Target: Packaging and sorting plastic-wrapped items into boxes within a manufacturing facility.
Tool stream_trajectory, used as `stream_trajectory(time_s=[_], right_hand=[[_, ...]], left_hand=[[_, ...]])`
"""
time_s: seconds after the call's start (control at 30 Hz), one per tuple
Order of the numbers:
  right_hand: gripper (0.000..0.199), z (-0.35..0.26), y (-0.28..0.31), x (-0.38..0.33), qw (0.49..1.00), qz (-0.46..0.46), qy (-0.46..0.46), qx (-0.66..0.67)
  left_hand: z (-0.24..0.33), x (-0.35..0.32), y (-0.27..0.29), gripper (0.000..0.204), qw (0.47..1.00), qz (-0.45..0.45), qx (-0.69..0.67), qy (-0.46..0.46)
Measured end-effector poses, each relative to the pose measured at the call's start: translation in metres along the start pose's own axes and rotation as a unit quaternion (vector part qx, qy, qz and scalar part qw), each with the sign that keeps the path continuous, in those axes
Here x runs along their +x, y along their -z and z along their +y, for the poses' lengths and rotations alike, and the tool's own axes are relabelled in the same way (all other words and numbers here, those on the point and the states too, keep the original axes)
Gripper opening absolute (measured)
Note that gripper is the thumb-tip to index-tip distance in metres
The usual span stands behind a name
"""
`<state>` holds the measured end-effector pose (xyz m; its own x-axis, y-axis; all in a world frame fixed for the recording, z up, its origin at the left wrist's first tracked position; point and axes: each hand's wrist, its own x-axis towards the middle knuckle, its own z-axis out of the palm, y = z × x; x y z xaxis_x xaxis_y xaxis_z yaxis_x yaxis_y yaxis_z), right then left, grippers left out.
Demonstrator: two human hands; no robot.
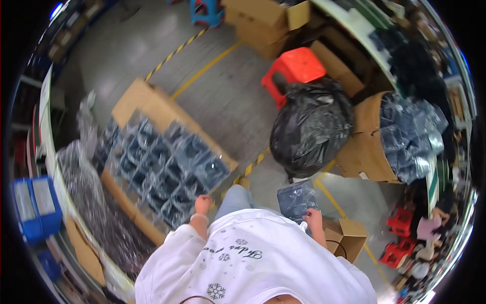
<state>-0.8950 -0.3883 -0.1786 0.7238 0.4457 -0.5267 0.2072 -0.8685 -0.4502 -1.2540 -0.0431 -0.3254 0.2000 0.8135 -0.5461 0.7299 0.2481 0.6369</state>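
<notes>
My right hand (313, 218) grips the edge of a dark, squarish item in a clear plastic bag (297, 199), which hangs in front of my right side. My left hand (203, 204) is curled closed beside the near right corner of a large cardboard carton (139, 99); nothing shows in its fingers. Inside that carton stand rows of dark blue-grey, clear-wrapped items (167, 164), set out like a grid. What exactly is in the wrappings cannot be made out.
A full black plastic bag (314, 129) leans by a red stool (298, 68). To the right, a carton (367, 142) overflows with clear-wrapped items. A small open box (349, 238) stands by my right arm. Crumpled plastic sheeting (96, 197) and a blue bin (38, 202) lie left.
</notes>
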Motion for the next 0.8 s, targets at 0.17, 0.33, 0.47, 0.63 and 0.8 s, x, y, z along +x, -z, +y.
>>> stream_trajectory(time_s=[0.17, 0.33, 0.47, 0.63, 0.8], right_hand=[[0.021, -0.092, 0.044, 0.05, 0.996, 0.043, 0.062, 0.039], [0.02, -0.196, 0.06, 0.11, 0.976, 0.126, 0.148, 0.097], [0.022, -0.254, 0.062, 0.144, 0.96, 0.165, 0.143, 0.176], [0.023, -0.275, 0.06, 0.187, 0.942, 0.196, 0.112, 0.248], [0.024, -0.266, 0.079, 0.226, 0.928, 0.275, 0.091, 0.235]], left_hand=[[0.079, 0.1, 0.009, 0.018, 0.961, -0.276, -0.028, -0.017], [0.139, 0.19, 0.036, 0.017, 0.956, -0.293, -0.019, -0.007], [0.148, 0.262, 0.048, 0.019, 0.88, -0.277, 0.245, -0.299], [0.246, 0.296, 0.071, 0.017, 0.658, -0.27, 0.377, -0.593], [0.319, 0.322, 0.073, 0.024, 0.956, -0.266, 0.091, -0.087]])
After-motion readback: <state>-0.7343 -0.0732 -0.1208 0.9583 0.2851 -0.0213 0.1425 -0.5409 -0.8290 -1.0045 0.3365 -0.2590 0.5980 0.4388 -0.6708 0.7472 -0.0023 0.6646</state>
